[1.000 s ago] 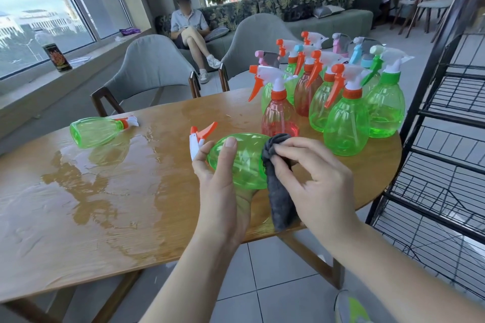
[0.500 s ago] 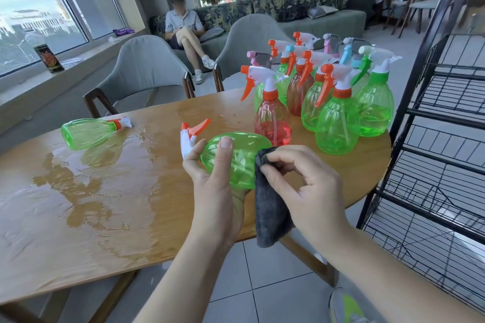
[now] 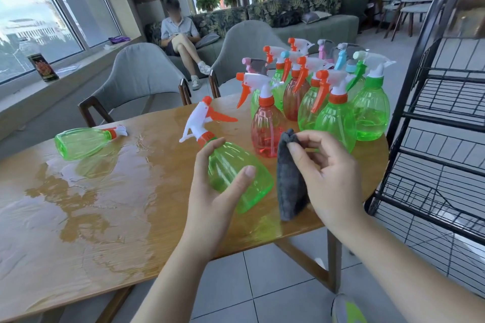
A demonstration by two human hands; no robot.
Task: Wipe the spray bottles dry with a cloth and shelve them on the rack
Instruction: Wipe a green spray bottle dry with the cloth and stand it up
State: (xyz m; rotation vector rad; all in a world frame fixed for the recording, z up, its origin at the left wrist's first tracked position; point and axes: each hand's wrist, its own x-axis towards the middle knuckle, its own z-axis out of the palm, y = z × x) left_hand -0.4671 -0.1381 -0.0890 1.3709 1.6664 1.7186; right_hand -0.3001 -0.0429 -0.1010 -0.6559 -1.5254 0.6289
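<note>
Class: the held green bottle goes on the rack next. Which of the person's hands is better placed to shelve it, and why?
The left hand. It already grips the green bottle, while the right hand pinches the grey cloth. The rack stands on the right, though, so the left must reach across.

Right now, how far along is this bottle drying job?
Early on, it seems. Nothing looks shelved: the visible tiers of the black rack hold no bottles. In hand: the left hand grips a green spray bottle while the right hand pinches a grey cloth beside it. Left: the cluster of standing bottles and one lying green bottle on the wet table.
</note>
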